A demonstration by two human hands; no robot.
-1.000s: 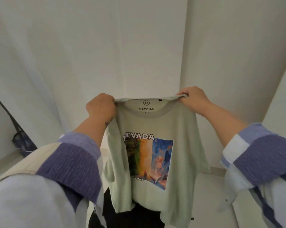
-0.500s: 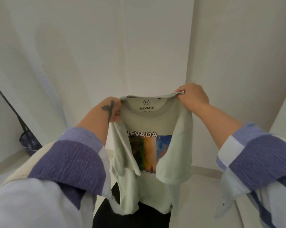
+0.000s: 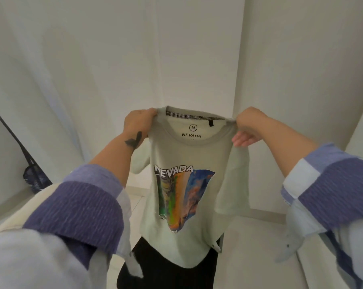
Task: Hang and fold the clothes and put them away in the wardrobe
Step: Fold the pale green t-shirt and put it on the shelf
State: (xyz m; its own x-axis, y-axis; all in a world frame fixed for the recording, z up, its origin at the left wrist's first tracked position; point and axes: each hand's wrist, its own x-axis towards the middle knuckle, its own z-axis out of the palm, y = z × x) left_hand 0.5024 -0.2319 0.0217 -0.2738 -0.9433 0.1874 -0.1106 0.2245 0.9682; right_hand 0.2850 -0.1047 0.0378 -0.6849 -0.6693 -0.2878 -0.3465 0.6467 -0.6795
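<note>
**Pale green T-shirt held up by the shoulders**

At the far left a dark bag [image 3: 35, 180] sits on the floor against the white wall, with a dark strap running up and leftward from it. Next comes the left sleeve [image 3: 76, 207], striped purple and white, its cuff rolled back on the forearm. The left hand [image 3: 138, 122] is curled around the T-shirt's left shoulder, right beside the collar, fingers gripping the fabric.

The T-shirt [image 3: 197, 155] hangs in mid-air between the two hands, front facing the camera, in front of a white wall corner. "NEVADA" is printed inside the neck and again across the chest above a multicoloured picture. Its side panels and short sleeves fall folded backward, and the hem hangs over something dark below.

The right hand [image 3: 249, 124] pinches the other shoulder at the collar's edge, fingers curled on the cloth. The right sleeve [image 3: 330, 184] matches the left.
</note>
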